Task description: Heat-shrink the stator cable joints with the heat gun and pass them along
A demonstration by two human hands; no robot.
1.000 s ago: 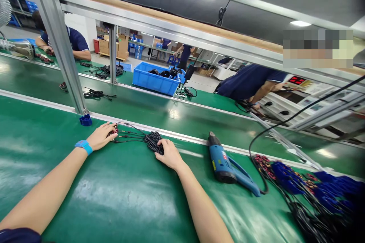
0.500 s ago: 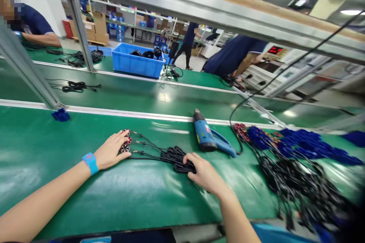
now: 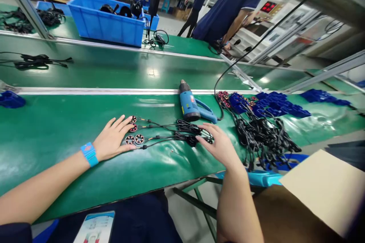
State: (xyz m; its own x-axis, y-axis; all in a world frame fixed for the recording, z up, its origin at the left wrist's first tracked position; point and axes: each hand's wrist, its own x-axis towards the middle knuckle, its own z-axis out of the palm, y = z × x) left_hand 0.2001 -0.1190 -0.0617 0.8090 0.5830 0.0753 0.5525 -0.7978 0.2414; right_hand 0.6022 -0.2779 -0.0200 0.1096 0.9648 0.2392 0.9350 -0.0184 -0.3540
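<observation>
My left hand lies palm down on the green bench with its fingers spread, its fingertips and thumb beside several small ring-shaped coil parts. Thin black leads run rightward from these rings into coiled black cables. At the right end of the coils is my right hand, its thumb and fingers apart and curved around the loops, touching them. The hand hides part of the cables. Behind the cables, a blue heat gun stands on its rear end, nozzle up, close to my right hand.
To the right lies a heap of black cables with ring coils and dark blue pieces. The heat gun's cord rises to the upper right. A blue bin stands across the bench. Cardboard is at lower right; a co-worker leans beyond.
The view has tilted down and shifted right. The cable coils are more spread out, and more rings show beside my left hand. My right hand has loosened around the coils.
</observation>
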